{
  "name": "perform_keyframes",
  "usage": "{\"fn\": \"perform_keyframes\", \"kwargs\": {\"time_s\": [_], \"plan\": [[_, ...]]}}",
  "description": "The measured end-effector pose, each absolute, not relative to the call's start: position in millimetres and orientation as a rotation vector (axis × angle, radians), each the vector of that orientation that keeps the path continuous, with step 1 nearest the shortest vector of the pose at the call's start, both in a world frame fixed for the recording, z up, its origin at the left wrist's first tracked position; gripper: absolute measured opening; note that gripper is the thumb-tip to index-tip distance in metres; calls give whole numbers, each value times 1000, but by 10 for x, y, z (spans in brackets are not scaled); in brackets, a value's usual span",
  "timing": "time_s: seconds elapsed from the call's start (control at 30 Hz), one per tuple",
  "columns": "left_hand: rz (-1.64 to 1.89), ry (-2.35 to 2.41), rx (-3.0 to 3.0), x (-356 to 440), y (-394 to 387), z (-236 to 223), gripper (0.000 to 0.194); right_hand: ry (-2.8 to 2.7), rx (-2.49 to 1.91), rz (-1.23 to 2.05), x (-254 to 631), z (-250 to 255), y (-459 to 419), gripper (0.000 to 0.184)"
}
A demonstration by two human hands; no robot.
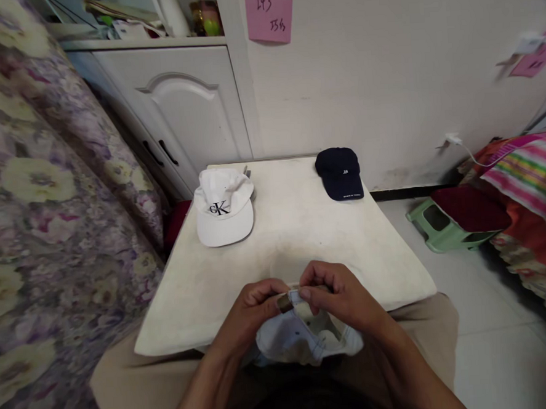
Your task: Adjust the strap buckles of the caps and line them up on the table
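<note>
White cap (225, 216) with dark letters lies on the counter (292, 222), beyond the left hand (247, 311), brim toward the hands. That left hand pinches a brownish tab (285, 303) at the strap (295, 297) of a pale blue cap (281, 336). This cap lies just below both hands, its longer span crosswise, the strap bridging the small gap between them. The right hand (336, 290), equally near, pinches the strap's other side. A navy cap (339, 169) sits beyond the right hand
</note>
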State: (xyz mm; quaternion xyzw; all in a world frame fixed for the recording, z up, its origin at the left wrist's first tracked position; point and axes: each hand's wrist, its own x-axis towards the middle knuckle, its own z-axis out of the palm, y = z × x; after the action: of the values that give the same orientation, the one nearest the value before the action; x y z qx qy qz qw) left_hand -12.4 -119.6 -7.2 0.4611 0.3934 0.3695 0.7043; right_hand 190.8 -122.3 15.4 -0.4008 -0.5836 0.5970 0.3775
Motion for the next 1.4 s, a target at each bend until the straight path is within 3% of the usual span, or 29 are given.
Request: {"fn": "perform_keyframes", "kwargs": {"time_s": [0.37,0.7,1.4], "plan": [[830,905,993,-122,-1193,-111,26,-1455,-1007,1571,1906,119,-1234,9],[815,894,1015,-111,-1194,-99,20,-1453,-871,1747,1950,72,-1128,20],[769,879,1119,-50,-1212,-27,19,-1667,-900,1779,2064,147,-1034,6]]}}
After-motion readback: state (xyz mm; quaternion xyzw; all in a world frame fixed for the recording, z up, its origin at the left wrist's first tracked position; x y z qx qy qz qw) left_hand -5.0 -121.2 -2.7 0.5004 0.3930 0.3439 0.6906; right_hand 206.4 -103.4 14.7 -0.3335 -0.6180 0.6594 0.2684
